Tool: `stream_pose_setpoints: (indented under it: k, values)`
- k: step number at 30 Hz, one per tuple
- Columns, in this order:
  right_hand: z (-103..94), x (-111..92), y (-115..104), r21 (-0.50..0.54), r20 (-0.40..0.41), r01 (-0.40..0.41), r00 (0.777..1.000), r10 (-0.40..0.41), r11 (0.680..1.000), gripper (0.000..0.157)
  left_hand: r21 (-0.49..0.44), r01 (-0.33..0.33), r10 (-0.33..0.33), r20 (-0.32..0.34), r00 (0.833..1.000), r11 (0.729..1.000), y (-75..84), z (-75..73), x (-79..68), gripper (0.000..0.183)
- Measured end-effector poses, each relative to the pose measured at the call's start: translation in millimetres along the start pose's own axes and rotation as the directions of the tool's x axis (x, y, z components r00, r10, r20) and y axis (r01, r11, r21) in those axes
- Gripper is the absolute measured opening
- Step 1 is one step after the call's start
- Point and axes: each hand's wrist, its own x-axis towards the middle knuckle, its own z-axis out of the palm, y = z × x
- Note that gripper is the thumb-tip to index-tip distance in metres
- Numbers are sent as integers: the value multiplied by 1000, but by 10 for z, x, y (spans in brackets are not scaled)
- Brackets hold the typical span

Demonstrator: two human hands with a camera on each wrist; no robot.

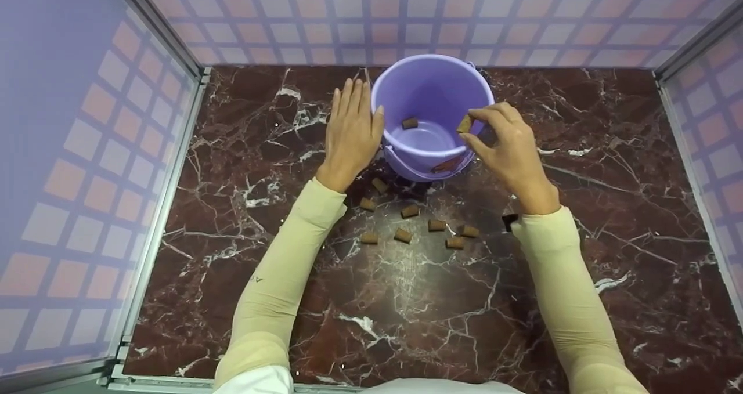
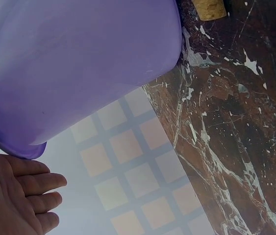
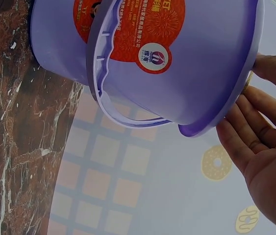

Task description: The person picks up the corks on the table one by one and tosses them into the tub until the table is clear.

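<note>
A purple bucket [image 1: 426, 165] stands upright at the back of the marbled table, its handle lowered along the near side. My right hand [image 1: 511, 144] pinches a cork [image 1: 465, 123] between thumb and fingertips over the bucket's right rim; in the right wrist view the bucket's rim mostly hides that cork. My left hand [image 1: 353, 130] lies along the bucket's left side with fingers straight, its thumb at the rim. One cork [image 1: 410, 123] lies inside the bucket. Several more, such as a cork [image 1: 410, 210], are scattered on the table in front of it.
Patterned panels [image 1: 371, 28] enclose the back and both sides of the marbled table [image 1: 244, 324], with metal frame strips [image 1: 168, 208] along the edges. A small black object [image 1: 509, 221] shows beside the right sleeve cuff. An orange label [image 3: 152, 29] is on the bucket's front.
</note>
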Motion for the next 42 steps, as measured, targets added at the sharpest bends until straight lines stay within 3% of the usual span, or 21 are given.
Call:
stream_pose_setpoints:
  k: [25,42]
  values:
    - [12,41,-23,3,21,2,1000,-2,1000,40,3,5,-5,5,1000,1000,-1,-7,1,62]
    - [10,46,-21,5,30,-46,999,45,999,44,10,7,-7,8,1000,1000,-3,2,5,62]
